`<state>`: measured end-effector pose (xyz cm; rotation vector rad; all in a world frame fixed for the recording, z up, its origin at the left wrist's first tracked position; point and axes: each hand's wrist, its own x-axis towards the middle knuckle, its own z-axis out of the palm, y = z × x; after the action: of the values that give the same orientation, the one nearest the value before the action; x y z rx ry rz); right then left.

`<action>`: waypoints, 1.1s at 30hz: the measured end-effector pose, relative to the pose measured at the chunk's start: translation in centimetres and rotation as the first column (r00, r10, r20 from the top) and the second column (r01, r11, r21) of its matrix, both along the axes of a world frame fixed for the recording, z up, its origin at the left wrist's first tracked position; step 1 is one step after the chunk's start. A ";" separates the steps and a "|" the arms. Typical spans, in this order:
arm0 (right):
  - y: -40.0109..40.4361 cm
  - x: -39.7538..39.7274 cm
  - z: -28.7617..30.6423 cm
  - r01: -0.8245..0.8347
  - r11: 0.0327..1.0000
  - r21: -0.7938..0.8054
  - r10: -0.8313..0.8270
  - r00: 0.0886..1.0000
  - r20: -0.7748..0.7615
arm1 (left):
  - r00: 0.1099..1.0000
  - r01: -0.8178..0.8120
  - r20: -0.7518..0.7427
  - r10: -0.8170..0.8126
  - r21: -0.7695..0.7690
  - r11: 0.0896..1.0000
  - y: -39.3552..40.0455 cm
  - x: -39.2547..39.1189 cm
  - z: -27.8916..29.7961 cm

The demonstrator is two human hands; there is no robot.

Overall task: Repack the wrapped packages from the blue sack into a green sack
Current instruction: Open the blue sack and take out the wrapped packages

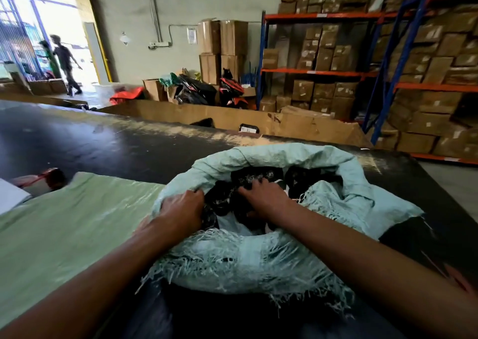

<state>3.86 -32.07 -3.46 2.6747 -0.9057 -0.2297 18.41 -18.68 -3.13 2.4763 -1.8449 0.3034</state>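
A pale blue woven sack [258, 250] with a frayed, rolled-down rim is seen at lower centre of the frame, standing open on a black table [103, 142]. Its left rim is gripped by the left hand [181, 209], while the right hand [261, 196] is curled over black wrapped packages [222, 201] inside. A flat green sack [64, 230] is laid at lower left, and shelves of cardboard boxes [323, 54] fill the upper right.

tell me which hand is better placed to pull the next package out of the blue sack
Right, probably. The right hand is already inside the blue sack, fingers on the black wrapped packages. The left hand grips the sack's rim, holding it open.
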 end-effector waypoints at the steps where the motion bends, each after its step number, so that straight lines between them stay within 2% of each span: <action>1: 0.1 -0.1 0.0 -0.026 0.998 -0.050 0.029 0.998 0.047 | 1.000 0.002 0.013 -0.001 -0.012 1.000 -0.1 0.1 0.0; 4: -0.6 -1.5 0.7 -0.026 0.993 -0.111 0.044 0.985 0.166 | 0.993 0.109 0.040 -0.110 0.026 0.994 -0.9 0.1 0.1; 6: -1.7 -3.4 2.3 0.046 0.998 -0.045 -0.033 0.966 0.255 | 0.977 0.215 -0.003 -0.215 0.092 0.972 -1.6 -0.2 0.3; 8: -3.0 -5.7 4.6 0.134 0.987 0.089 -0.157 0.930 0.332 | 0.961 0.267 -0.100 -0.257 0.099 0.959 -3.0 -0.5 0.4; 10: -3.7 -8.0 6.8 0.177 0.963 0.203 -0.243 0.896 0.372 | 0.951 0.279 -0.157 -0.265 0.075 0.957 -4.9 -0.9 0.3; 14: -2.9 -11.4 9.4 0.182 0.958 0.222 -0.248 0.912 0.325 | 0.919 0.210 -0.334 -0.208 -0.031 0.977 -9.4 -2.0 -0.4; 16: -1.7 -12.8 9.3 0.184 0.959 0.217 -0.245 0.922 0.301 | 0.847 0.103 -0.512 -0.145 -0.109 0.989 -11.6 -2.3 -0.8; 20: 0.6 -15.3 7.2 0.168 0.952 0.255 -0.237 0.933 0.272 | 0.621 -0.240 -0.782 0.056 -0.122 0.963 -15.1 -2.8 -1.4; 23: 1.4 -17.0 5.7 0.173 0.944 0.281 -0.252 0.928 0.274 | 0.429 -0.402 -0.902 0.036 -0.155 0.903 -16.7 -3.9 -2.2; 25: 1.6 -17.8 5.6 0.161 0.933 0.321 -0.273 0.898 0.345 | 0.387 -0.427 -0.922 0.012 -0.168 0.888 -16.8 -4.9 -2.3; 26: 1.7 -18.2 5.8 0.158 0.923 0.352 -0.300 0.868 0.395 | 0.413 -0.409 -0.911 0.000 -0.186 0.893 -16.8 -5.4 -2.1; 27: 1.8 -18.6 6.1 0.160 0.910 0.382 -0.332 0.833 0.442 | 0.479 -0.376 -0.877 -0.015 -0.220 0.900 -16.4 -5.9 -1.6; 29: 1.9 -19.5 6.7 0.172 0.892 0.418 -0.390 0.760 0.519 | 0.685 -0.220 -0.718 -0.123 -0.365 0.905 -15.1 -6.7 0.0; 31: 2.2 -20.3 7.6 0.189 0.889 0.417 -0.419 0.704 0.574 | 0.826 0.100 -0.449 -0.339 -0.476 0.874 -13.3 -7.7 1.7; 33: 3.0 -20.9 8.9 0.210 0.901 0.380 -0.413 0.681 0.604 | 0.839 0.404 -0.178 -0.514 -0.427 0.809 -11.0 -9.0 3.2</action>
<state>-17.07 -29.03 5.43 2.8669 -1.6717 0.6558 9.45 -29.67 0.05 1.6507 -1.9642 0.2282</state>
